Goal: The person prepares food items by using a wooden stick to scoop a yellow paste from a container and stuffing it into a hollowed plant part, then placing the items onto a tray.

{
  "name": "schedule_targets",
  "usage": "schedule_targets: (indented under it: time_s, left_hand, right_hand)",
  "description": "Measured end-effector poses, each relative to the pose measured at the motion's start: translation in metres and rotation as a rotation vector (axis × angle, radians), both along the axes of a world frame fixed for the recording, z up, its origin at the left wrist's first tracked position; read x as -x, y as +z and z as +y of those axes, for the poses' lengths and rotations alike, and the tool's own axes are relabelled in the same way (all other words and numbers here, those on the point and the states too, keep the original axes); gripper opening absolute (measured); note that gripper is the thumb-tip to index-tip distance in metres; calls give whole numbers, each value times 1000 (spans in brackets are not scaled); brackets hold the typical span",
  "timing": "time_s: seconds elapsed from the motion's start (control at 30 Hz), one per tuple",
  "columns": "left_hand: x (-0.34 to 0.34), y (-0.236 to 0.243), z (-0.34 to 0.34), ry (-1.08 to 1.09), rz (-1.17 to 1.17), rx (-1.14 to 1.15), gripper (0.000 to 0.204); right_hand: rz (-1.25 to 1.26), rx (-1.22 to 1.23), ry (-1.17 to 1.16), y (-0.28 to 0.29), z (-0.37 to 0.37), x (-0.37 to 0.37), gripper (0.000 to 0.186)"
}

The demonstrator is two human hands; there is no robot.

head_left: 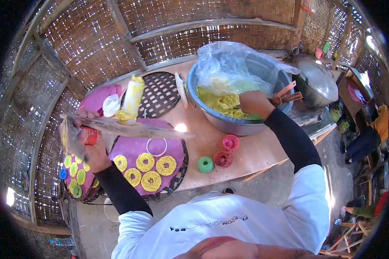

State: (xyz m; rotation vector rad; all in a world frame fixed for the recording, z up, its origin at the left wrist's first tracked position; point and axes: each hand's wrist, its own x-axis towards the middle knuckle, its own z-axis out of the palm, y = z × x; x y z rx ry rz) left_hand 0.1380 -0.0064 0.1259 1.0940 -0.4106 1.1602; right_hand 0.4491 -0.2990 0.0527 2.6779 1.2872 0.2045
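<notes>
At the left, my left hand [98, 156] is closed around a wooden press [129, 126], two wooden bars meeting at its left end, with a red cup [90, 135] between them. The long bar reaches right across the table and is slightly blurred. My right hand [256, 103] is down in a large grey basin [193, 93], at the yellow-green dough [216, 101]. Its fingers are curled and partly hidden, and something green shows beneath them. Below the press, several yellow ring-shaped dough pieces [151, 181] and a white ring [157, 147] lie on a purple sheet [129, 149].
Clear plastic [229, 69] drapes over the basin. A green cup [205, 164], a red cup [223, 159] and a pink cup [230, 142] stand at the table's near edge. Behind are a woven tray [157, 93] and a yellow-white roll [132, 97]. A lidded pot [317, 82] is right.
</notes>
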Motion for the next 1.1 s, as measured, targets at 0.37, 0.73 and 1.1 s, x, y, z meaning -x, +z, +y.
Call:
schedule_targets:
  time_s: [0.37,0.73,1.1]
  left_hand:
    - [-76,-41,-33,-972,-507,-93,23]
    - [-6,-122,9,496,725,-521,45]
    - [33,-63,-50,700,810,-880,46]
  right_hand:
    - [3227,-346,865,-10,100,229,69]
    - [1772,-1418,312,24,55,171,47]
    - [678,-791,754,53,94,200,80]
